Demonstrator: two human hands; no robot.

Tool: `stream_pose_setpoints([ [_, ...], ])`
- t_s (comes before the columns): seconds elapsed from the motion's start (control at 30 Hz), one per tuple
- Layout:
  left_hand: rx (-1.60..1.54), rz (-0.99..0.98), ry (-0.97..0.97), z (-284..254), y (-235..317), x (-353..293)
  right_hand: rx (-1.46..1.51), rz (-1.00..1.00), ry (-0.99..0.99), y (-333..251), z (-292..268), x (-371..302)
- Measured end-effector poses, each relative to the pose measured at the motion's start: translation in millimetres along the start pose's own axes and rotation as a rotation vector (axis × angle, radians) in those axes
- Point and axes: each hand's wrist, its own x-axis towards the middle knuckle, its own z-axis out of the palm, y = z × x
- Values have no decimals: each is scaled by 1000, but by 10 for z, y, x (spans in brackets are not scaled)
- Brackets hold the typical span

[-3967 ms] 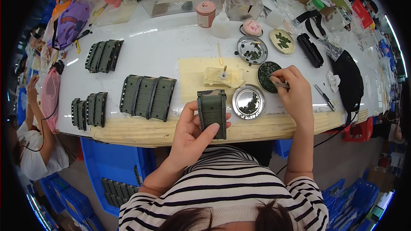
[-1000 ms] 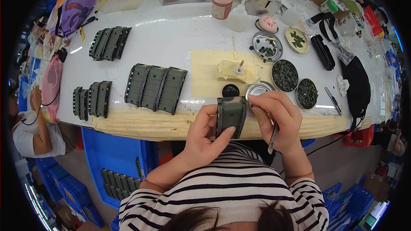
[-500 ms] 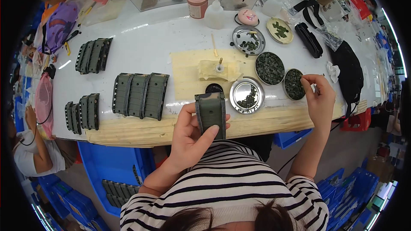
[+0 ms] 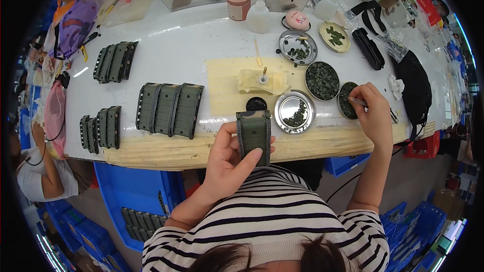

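Upright in my left hand (image 4: 227,158) is a dark green ribbed plate (image 4: 254,133) with a camouflage-coloured top edge; my thumb presses its face and the fingers wrap behind. My right hand (image 4: 372,108) is closed around a slim metal tool (image 4: 359,102), whose exact kind I cannot make out. Its front end reaches over a small round tin (image 4: 347,90) of dark green pieces. A larger tin (image 4: 322,79) of similar pieces stands beside it. Left of these, a steel dish (image 4: 285,121) holds loose green bits. A small black round cup (image 4: 256,104) sits just beyond the held plate.
Several finished-looking green ribbed plates (image 4: 170,110) lie on the table's left side. A yellow-taped block (image 4: 259,80) stands mid-table. Farther back are another dish (image 4: 297,35), a white squeeze bottle (image 4: 258,17) and a pink jar (image 4: 238,7). A blue crate (image 4: 113,179) is below the edge.
My right hand has turned over the small tin, and the slim metal tool now shows in its fingers. My left hand keeps holding the green plate. The whole view has shifted slightly.
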Motion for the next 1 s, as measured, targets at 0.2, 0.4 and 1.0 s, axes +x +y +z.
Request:
stream_pose_setpoints([
  [0.2,-7,15,18,17,-5,22,-70,-55,-16,12,-22,-27],
  [0.4,26,21,28,9,-13,16,51,-96,104,105,26,-76],
  [1.0,163,19,16,-19,-37,25,426,41,320,-26,138,-152],
])
